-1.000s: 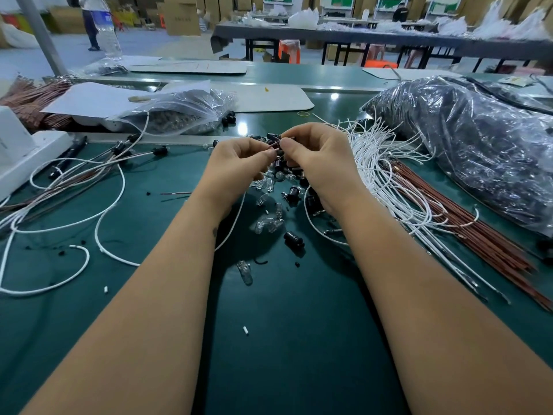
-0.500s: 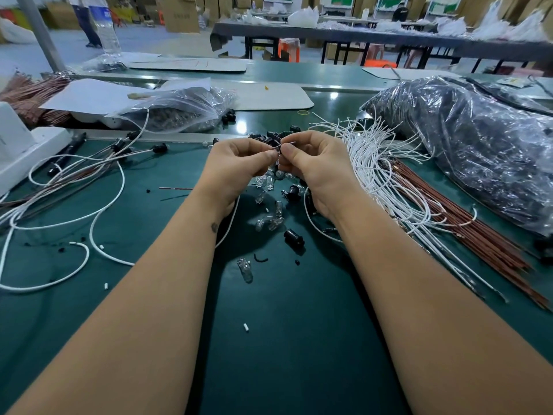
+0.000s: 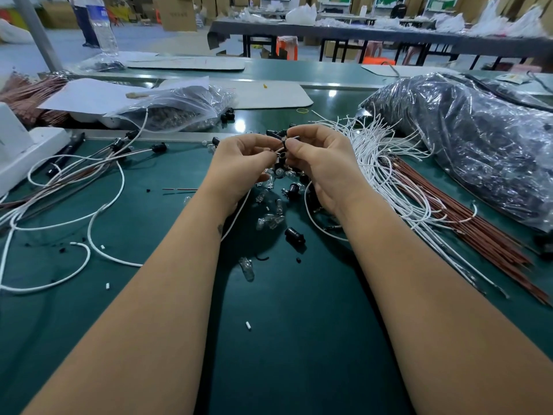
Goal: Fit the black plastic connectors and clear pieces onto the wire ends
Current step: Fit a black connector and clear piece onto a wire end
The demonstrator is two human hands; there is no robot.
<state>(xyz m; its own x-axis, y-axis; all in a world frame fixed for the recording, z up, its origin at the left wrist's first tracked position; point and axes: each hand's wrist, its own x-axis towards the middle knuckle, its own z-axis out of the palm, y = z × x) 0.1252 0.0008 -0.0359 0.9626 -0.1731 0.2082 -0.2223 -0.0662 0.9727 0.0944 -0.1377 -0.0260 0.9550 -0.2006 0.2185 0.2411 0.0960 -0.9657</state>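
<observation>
So the black connector (image 3: 282, 144) is up off the green mat (image 3: 299, 339), pinched between the fingertips of both the left hand (image 3: 239, 166) and right hand (image 3: 320, 163), with a thin wire end poking out. Right under it sits the pile of loose connectors and clear pieces (image 3: 270, 220). The white wires (image 3: 386, 163) fan out just right of it, finished leads (image 3: 89, 163) well off to its left.

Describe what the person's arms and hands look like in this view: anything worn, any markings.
Both forearms are bare up to the frame's bottom edge; no sleeves show. The left hand and right hand wear no gloves, and no rings, watch or bracelets are visible. Visible nails look short and unpainted. One marking: a small dark mark on the left forearm just below the wrist; its design is too small to tell.
</observation>
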